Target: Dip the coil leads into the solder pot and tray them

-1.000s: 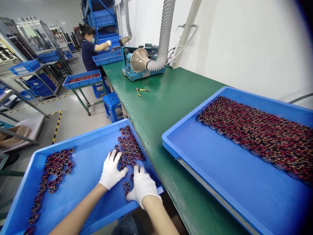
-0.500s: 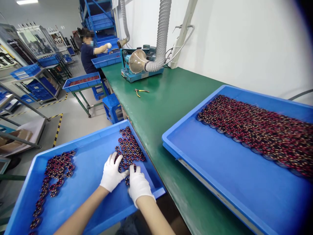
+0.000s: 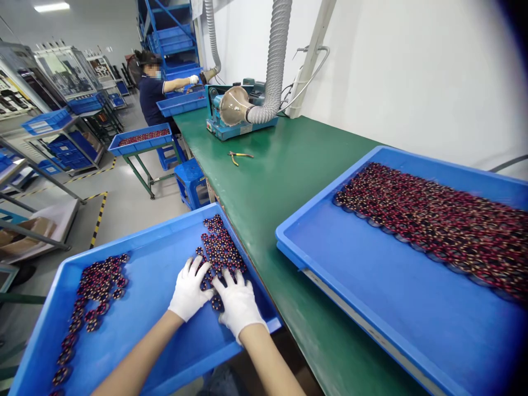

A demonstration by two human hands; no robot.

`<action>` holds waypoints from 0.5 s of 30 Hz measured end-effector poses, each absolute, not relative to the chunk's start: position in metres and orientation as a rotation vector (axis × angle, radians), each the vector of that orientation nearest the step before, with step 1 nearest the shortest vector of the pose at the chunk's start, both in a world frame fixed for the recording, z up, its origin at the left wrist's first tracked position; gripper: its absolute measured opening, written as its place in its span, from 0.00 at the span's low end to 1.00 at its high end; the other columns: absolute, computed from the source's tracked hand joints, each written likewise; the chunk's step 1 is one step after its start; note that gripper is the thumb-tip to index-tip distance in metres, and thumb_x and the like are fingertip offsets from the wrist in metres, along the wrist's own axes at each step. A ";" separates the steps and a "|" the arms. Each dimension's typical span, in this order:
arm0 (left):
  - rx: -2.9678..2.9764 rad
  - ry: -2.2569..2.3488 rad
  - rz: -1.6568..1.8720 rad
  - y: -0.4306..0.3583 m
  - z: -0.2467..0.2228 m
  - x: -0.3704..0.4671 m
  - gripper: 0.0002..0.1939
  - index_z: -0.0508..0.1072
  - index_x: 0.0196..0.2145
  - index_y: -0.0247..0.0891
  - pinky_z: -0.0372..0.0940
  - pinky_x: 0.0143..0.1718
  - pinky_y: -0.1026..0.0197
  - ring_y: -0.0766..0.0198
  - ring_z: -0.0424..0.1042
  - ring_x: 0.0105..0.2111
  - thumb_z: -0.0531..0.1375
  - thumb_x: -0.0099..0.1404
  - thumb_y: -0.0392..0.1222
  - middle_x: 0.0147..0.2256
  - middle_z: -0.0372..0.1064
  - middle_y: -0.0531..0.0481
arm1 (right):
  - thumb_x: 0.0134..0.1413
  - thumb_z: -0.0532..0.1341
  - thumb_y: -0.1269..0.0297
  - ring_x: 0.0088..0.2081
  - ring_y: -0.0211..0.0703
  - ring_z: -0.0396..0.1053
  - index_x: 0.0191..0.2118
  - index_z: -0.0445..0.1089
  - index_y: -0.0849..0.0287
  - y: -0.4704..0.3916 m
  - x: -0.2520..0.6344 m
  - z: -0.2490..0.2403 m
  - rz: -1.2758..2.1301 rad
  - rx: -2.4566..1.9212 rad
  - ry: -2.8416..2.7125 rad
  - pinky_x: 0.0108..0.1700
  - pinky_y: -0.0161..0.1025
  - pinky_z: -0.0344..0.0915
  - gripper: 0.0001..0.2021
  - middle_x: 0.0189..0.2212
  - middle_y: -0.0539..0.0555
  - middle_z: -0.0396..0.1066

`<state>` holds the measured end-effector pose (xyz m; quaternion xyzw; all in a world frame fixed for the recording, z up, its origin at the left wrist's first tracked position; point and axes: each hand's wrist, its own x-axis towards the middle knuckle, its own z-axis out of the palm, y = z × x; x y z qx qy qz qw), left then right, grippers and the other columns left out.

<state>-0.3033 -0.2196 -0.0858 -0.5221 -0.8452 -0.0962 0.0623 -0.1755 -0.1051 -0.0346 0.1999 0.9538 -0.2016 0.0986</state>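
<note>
Both my hands wear white gloves and are inside a blue tray (image 3: 165, 352). Against its right wall lies a cluster of small ring-shaped motor stators (image 3: 223, 247), dark with red and copper colours. My left hand (image 3: 188, 290) rests at the cluster's left edge, fingers apart and touching the nearest stators. Over the near edge of the cluster, my right hand (image 3: 240, 305) lies with fingers spread, partly hiding stators beneath. A single stator (image 3: 216, 303) sits between my two hands. Another group of stators (image 3: 101, 280) trails along the tray's left side.
On the green bench (image 3: 264, 192), a larger blue tray (image 3: 355, 264) at right holds a dense bed of stators. Pliers (image 3: 240, 158) lie near a teal machine (image 3: 235, 110) with a grey hose (image 3: 274, 60). Farther back, a co-worker (image 3: 154, 96) reaches over trays. A blue stool (image 3: 192, 181) stands beside the bench.
My right hand has opened out and shifted slightly right, fingers now spread over the stators. The left hand stays almost in place. The co-worker's arm has stretched farther out.
</note>
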 end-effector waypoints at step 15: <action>-1.546 -2.569 -0.247 -0.217 -0.070 -0.298 0.18 0.66 0.45 0.37 0.61 0.42 0.50 0.51 0.62 0.46 0.59 0.56 0.41 0.48 0.63 0.43 | 0.30 0.72 0.60 0.49 0.61 0.62 0.50 0.62 0.53 -0.104 -0.186 -0.027 -0.572 0.505 2.790 0.39 0.51 0.67 0.35 0.58 0.57 0.55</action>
